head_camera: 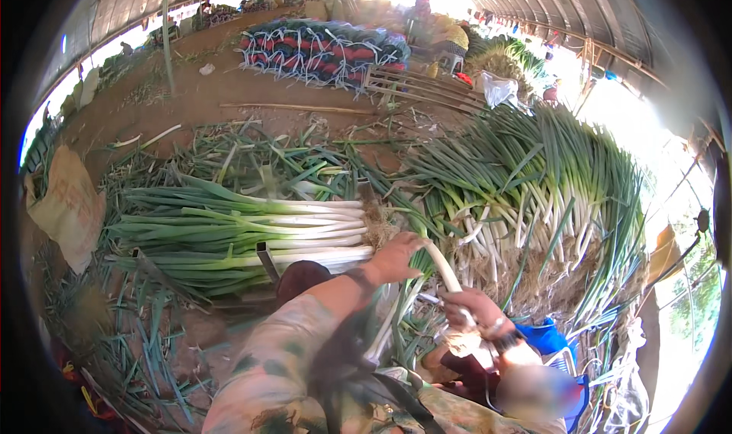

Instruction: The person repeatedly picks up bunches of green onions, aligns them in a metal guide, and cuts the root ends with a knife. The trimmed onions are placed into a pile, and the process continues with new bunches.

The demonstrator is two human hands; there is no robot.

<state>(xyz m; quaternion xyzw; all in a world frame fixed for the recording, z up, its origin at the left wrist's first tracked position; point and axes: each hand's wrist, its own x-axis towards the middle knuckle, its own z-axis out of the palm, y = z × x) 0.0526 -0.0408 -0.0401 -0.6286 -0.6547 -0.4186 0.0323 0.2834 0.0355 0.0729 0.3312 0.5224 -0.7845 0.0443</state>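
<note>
My right hand [476, 311] is closed around the lower white shank of a long green onion [444, 264], which slants up and away to the left. My left hand [396, 258] reaches across with fingers and thumb spread, its fingertips at the upper part of that stalk; it does not appear to grip it. Left of my hands, a row of green onions with clean white shanks [320, 228] lies between short metal uprights [267, 260], roots towards me. To the right is a large heap of untrimmed green onions [549, 199] with soil-coloured roots.
Stripped leaves [154, 342] litter the ground. A woven sack [71, 205] stands at the left. Beyond lie a wooden pole [297, 108], a slatted wooden frame [423, 87] and a stack of tied bundles [326, 53]. A blue plastic item [543, 335] is beside my right forearm.
</note>
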